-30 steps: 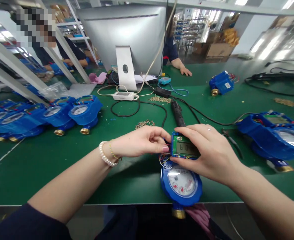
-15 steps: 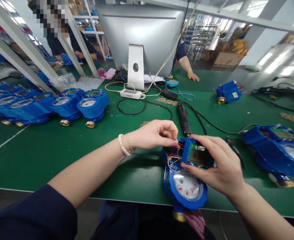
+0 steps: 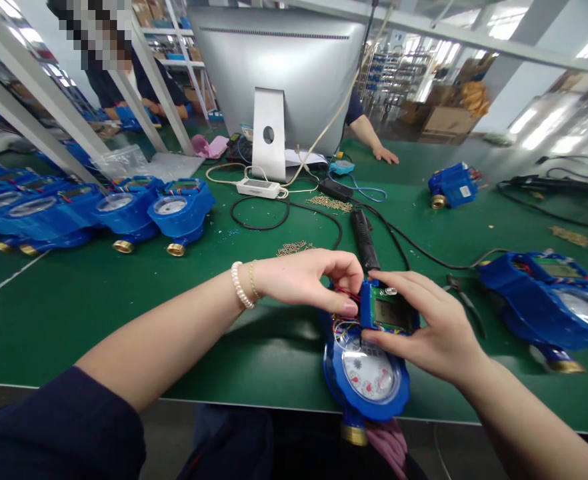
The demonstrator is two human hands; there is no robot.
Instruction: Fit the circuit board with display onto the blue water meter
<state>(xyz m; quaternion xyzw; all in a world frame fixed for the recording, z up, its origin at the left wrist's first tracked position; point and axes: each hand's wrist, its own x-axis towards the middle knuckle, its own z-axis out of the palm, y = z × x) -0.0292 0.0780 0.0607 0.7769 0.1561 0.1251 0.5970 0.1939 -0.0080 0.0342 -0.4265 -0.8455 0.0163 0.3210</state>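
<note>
A blue water meter [image 3: 369, 383] with a white dial and a brass fitting lies at the near edge of the green bench [image 3: 124, 313]. Above its dial sits a green display board in a blue frame [image 3: 389, 312], with coloured wires [image 3: 343, 325] running from its left side into the meter. My right hand [image 3: 431, 333] grips the display board from the right. My left hand [image 3: 311, 280] pinches the board's left edge by the wires; a pearl bracelet is on that wrist.
A row of blue meters [image 3: 124, 213] stands at the left, another open meter [image 3: 549, 300] at the right. A black electric screwdriver [image 3: 364, 243] and its cable lie just behind my hands, with piles of screws [image 3: 294, 249]. A monitor [image 3: 279, 73] and co-workers are beyond.
The display board has been lowered and pressed back towards the meter body. My left hand has closed in on its left edge over the wires. The lit digits seen earlier no longer show.
</note>
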